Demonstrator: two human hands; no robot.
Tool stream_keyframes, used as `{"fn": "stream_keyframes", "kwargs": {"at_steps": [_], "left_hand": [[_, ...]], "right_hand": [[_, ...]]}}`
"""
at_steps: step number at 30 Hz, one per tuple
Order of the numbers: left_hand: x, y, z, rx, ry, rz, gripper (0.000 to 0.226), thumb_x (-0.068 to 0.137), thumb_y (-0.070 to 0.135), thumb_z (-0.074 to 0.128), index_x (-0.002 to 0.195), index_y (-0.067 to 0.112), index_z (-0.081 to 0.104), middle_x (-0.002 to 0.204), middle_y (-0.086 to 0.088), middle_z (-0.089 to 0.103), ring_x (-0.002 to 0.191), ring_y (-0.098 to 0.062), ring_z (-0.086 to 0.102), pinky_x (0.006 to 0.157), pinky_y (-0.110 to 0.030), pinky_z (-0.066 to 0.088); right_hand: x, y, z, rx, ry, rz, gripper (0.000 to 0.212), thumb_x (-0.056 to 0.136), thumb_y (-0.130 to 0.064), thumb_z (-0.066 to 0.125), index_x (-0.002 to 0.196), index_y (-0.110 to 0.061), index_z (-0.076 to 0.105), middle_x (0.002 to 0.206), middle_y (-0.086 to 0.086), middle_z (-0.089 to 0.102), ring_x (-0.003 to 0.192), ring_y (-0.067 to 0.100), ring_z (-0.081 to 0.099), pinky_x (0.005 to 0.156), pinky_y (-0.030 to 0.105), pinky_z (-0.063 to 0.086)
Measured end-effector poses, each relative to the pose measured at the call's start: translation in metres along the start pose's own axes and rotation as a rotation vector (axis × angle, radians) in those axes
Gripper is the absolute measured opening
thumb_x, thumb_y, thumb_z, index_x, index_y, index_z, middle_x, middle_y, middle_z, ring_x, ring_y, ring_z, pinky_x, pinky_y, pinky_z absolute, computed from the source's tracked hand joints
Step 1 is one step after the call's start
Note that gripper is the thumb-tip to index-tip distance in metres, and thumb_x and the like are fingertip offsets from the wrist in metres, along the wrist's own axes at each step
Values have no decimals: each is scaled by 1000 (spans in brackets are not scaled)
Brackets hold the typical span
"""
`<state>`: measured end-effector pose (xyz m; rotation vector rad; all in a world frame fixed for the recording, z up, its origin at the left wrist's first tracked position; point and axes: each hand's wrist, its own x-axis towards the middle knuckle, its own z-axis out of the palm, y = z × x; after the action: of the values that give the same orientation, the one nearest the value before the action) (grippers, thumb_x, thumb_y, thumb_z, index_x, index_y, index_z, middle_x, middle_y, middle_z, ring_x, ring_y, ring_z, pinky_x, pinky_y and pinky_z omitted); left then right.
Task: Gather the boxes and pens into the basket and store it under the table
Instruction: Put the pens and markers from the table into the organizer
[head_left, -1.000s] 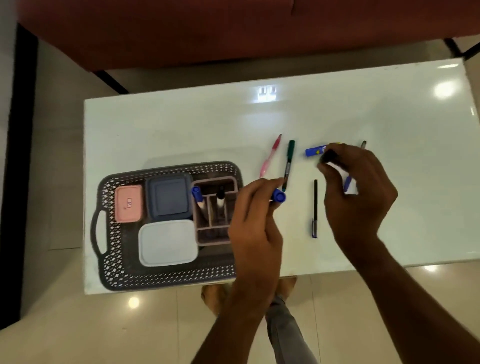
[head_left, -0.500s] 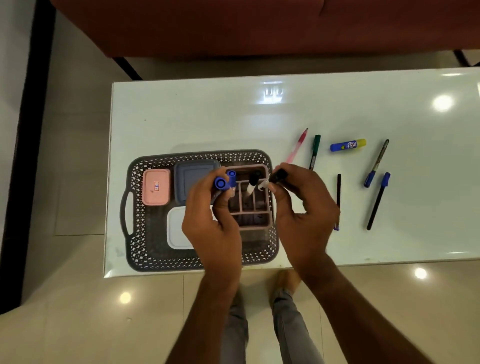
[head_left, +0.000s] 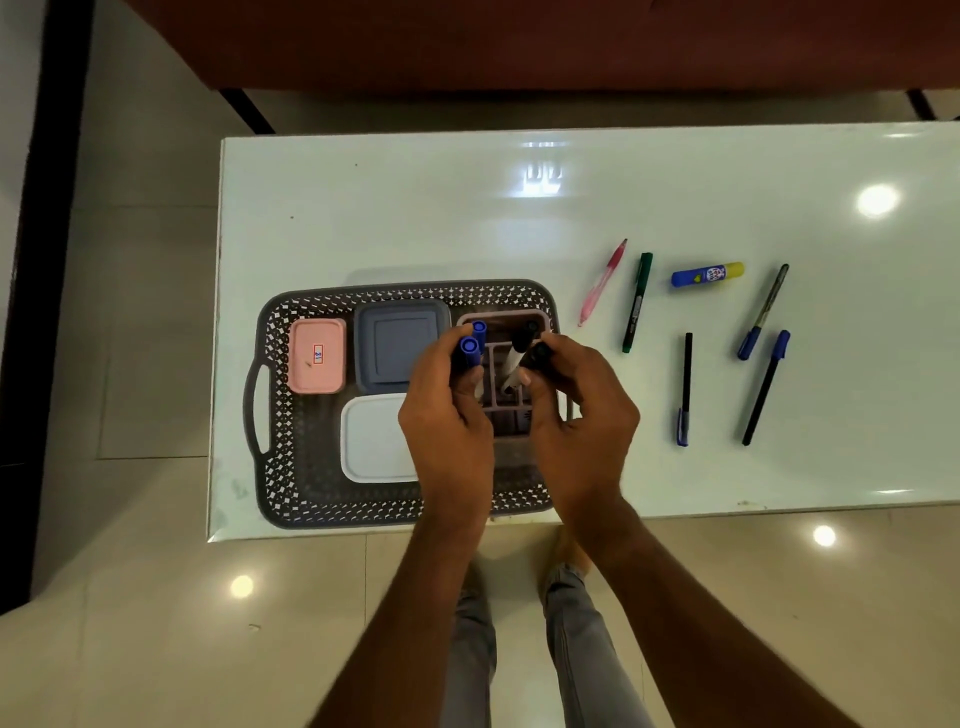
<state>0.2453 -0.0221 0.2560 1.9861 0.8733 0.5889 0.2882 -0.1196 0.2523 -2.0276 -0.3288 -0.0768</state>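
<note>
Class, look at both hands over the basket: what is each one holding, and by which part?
The left hand grips a blue-capped marker by its barrel, cap up. The right hand grips a black-capped marker just below its cap.

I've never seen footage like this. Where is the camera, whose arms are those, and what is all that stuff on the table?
No machine here: the camera sits on a person's head, looking down at their own arms. On the white table stands a grey basket holding a pink box, a blue-grey box, a white box and a pen holder. The left hand grips a blue-capped marker; the right hand grips a black-capped marker, both over the holder. To the right lie loose pens and a blue and yellow glue stick.
</note>
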Motion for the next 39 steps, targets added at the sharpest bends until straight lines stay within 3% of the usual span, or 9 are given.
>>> {"fn": "stream_keyframes", "kwargs": {"at_steps": [4,9,14,18,22,31,35,39], "left_hand": [[-1,-7,3,20,-31,-9,42,90,-12,61,129,4,63,121,-6,68,112,0,58,98,-5,43],[-2,-15,7,57,-64,5,38,91,-9,62,127,5,65,118,-8,67,108,-3,59,97,-5,45],[1,-20,11,69,-91,-8,35,94,-1,63,128,5,64,118,-7,67,107,-14,64,98,-19,52],[3,-24,12,84,-105,-27,36,93,0,65,129,6,63,119,-6,66,106,-15,65,96,-22,52],[4,-21,13,82,-110,-47,36,94,3,66,129,8,64,118,-5,66,104,-13,65,93,-11,49],[-2,-12,15,18,22,-100,36,92,5,70,127,6,63,117,-7,68,103,-14,67,89,-29,58],[-17,10,25,-9,153,-7,26,93,2,69,119,-3,64,109,-14,69,100,-20,68,87,-16,55],[-38,45,55,-53,127,100,21,91,-6,66,112,-5,66,106,-14,69,103,-9,63,88,-12,51]], "right_hand": [[-1,2,5,-7,-22,54,35,91,-4,71,125,-3,64,118,10,70,106,11,68,90,10,53],[-5,11,14,-55,-57,99,34,91,-7,71,123,-3,65,117,9,71,105,16,70,89,23,59],[-3,12,19,-76,-82,113,34,91,-6,71,124,-3,64,118,10,70,106,16,69,92,14,54],[-2,14,19,-96,-100,103,37,90,-5,71,126,-3,63,119,10,70,106,20,70,89,29,61],[-1,17,16,-128,-94,92,36,90,-5,71,125,-3,64,116,10,70,102,20,71,84,34,63],[1,25,-4,-105,-47,4,27,92,-4,70,118,1,67,108,10,72,98,10,68,86,13,55],[8,37,-26,-146,51,-5,20,91,-2,71,110,3,69,100,10,73,89,11,68,81,17,56],[22,61,-62,-219,166,51,15,93,-3,69,107,2,71,95,9,73,81,13,67,77,19,55]]}}
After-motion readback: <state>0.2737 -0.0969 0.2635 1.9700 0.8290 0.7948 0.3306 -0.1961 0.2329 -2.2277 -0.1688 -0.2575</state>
